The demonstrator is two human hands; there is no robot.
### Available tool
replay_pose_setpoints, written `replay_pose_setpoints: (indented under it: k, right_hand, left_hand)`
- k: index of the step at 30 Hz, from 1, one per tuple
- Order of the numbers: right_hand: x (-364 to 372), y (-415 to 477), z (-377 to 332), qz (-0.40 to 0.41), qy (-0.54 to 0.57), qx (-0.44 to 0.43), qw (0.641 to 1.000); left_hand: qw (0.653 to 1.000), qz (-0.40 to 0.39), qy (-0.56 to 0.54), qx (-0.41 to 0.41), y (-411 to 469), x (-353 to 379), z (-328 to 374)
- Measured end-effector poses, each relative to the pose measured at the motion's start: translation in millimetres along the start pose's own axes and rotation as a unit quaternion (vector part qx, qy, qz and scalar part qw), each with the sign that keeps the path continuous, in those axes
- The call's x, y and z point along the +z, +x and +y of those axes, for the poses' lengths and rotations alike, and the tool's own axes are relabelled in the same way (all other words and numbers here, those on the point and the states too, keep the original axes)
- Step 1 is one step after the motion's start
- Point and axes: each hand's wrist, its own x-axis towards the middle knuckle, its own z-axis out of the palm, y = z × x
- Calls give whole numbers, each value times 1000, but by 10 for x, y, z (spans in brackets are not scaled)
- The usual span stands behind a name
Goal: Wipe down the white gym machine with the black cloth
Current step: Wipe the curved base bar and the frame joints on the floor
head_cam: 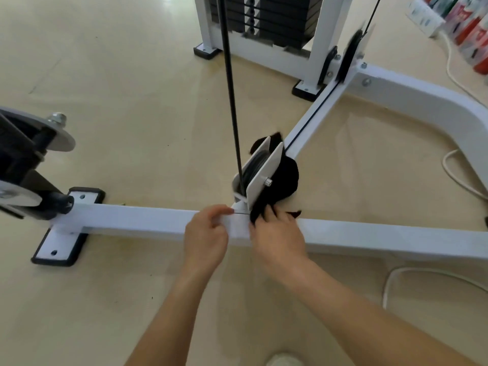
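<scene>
The white gym machine's floor bar runs across the view, joined by a second bar leading back to the weight stack. At the joint stands a white pulley bracket with a black cable rising from it. The black cloth is wrapped behind and to the right of the bracket. My right hand grips the cloth's lower end at the bracket's base. My left hand rests on the bar just left of the bracket, fingers curled and fingertips touching the bar's top.
A black and grey pulley assembly hangs at the left above a foot plate. White cords lie on the beige floor at right. Bottles and a power strip sit at the top right. A curved white frame tube bends right.
</scene>
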Motion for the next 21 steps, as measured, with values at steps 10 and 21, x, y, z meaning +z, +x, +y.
replay_pose_setpoints:
  k: [10, 21]
  right_hand:
    - [-335, -487, -264, -86, 257, -137, 953]
    - [-441, -333, 20, 65, 269, -56, 959]
  left_hand:
    - [929, -116, -316, -152, -418, -280, 58]
    - [972, 170, 148, 59, -50, -687, -125]
